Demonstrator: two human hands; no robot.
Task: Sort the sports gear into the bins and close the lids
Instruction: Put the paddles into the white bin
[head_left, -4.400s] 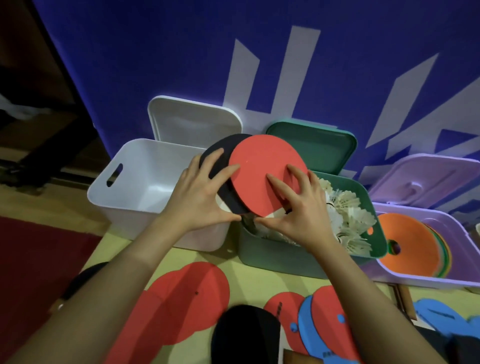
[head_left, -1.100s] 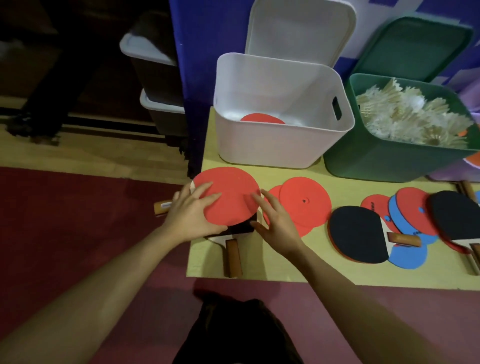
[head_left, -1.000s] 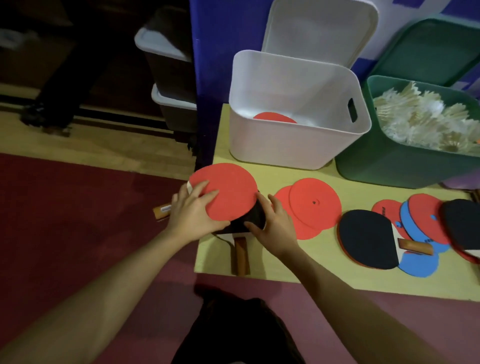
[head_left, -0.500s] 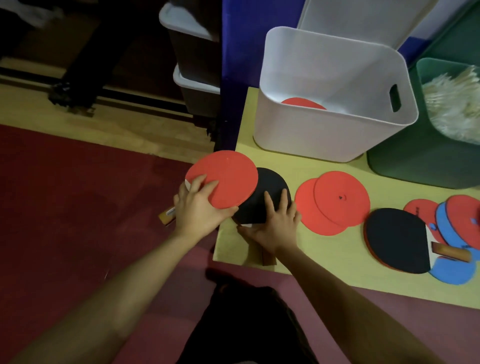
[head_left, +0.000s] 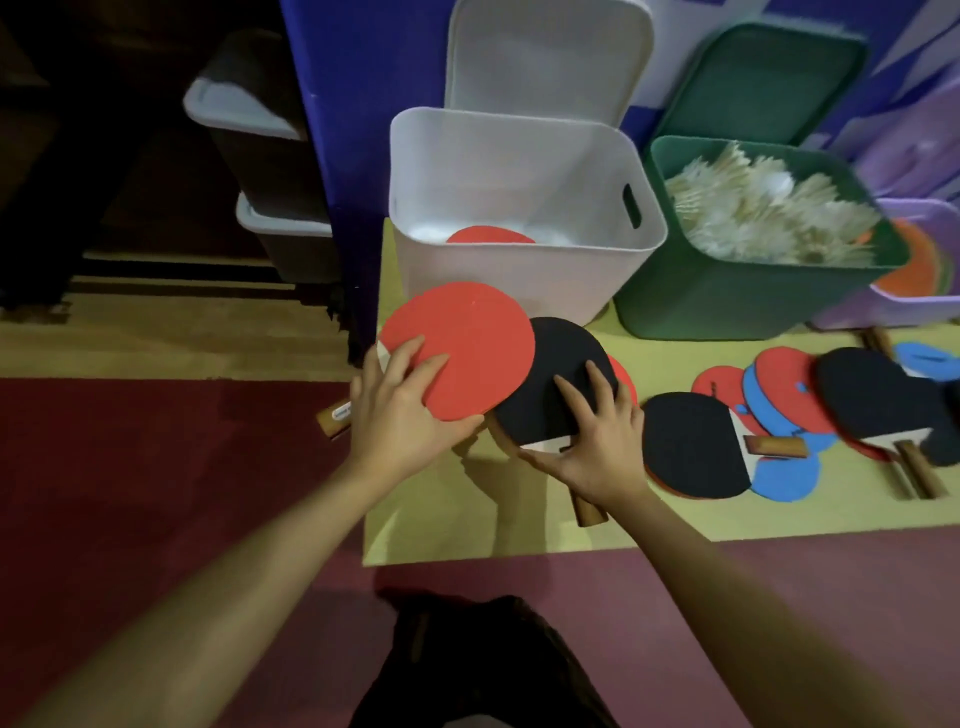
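Red paddle (head_left: 462, 351): your left hand (head_left: 397, 410) pinches its lower-left edge, fingers spread flat on the red face, thumb under the rim. The blade sticks up and right of that hand, lifted off the table (head_left: 457, 514) and overlapping the black paddle (head_left: 558, 387). Its handle (head_left: 335, 415) pokes out left of your wrist, past the table edge.

Your right hand (head_left: 597, 441) grips the black paddle at the base of the blade, fingers spread on the black face, thumb hooked at the near edge. Its handle end (head_left: 589, 512) shows below your palm.

Versus half a second ago: both paddles are higher and further right, closer to the white bin (head_left: 519, 291); the red blade's top now nearly touches the bin's front wall. The black paddle now covers most of the red discs that lay right of your right hand; only a red sliver (head_left: 623, 376) shows past your fingers. A second ago the two paddles were stacked on the table corner; now they're fanned apart.

White bin sits just beyond both hands, lid (head_left: 545, 57) propped open behind it, one red blade (head_left: 488, 236) inside. Green bin (head_left: 727, 296) of shuttlecocks (head_left: 763, 218) is beyond and right of your right hand, lid up. More paddles (head_left: 691, 452) and coloured discs (head_left: 779, 400) lie right of your right hand.
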